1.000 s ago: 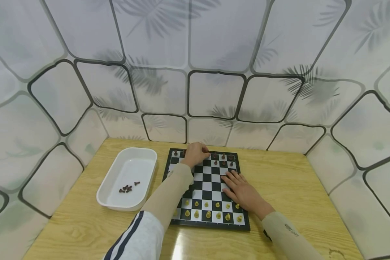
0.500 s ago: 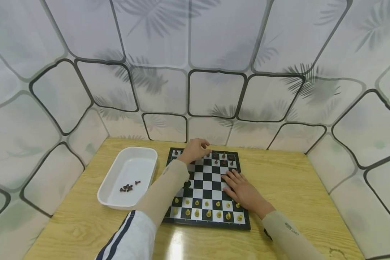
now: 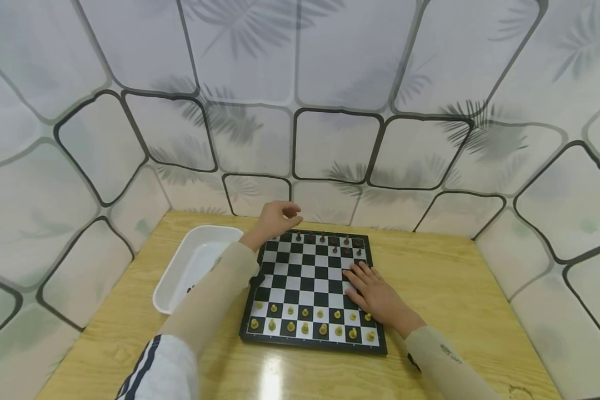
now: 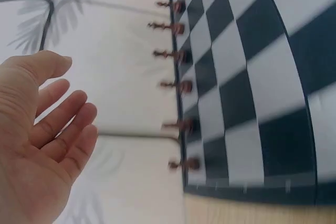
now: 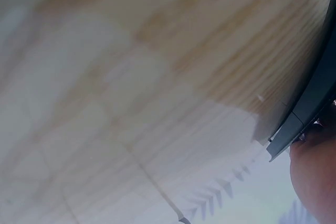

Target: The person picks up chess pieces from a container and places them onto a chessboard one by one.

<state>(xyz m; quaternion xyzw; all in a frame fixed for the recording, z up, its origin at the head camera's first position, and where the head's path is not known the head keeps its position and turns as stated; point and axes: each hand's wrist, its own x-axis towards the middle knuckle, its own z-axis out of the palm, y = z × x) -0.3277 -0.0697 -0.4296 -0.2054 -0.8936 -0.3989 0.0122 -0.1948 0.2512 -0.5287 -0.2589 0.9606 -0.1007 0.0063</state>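
My left hand (image 3: 275,219) hovers over the far left corner of the chessboard (image 3: 300,280). Its fingers are relaxed and hold nothing, as the left wrist view of the hand (image 4: 47,135) confirms. Brown chess pieces (image 3: 322,238) line the far row, some behind the hand; a few brown pawns (image 3: 347,250) stand before them at the right. Two rows of yellow chess pieces (image 3: 323,329) occupy the near side. On the board's right edge rests my right hand (image 3: 377,294), fingers extended. The right wrist view catches only part of that hand (image 5: 315,182) beside the board's edge (image 5: 302,111).
Left of the board sits a white tray (image 3: 200,255), partly covered by my left forearm; small brown pieces (image 3: 190,288) show in it. Beneath everything is a wooden table (image 3: 430,278). A patterned wall covering (image 3: 330,144) rises behind and on both sides.
My left hand has left the far row, its fingers parting, and has moved left toward the tray, exposing more brown pieces. My right hand stays in place.
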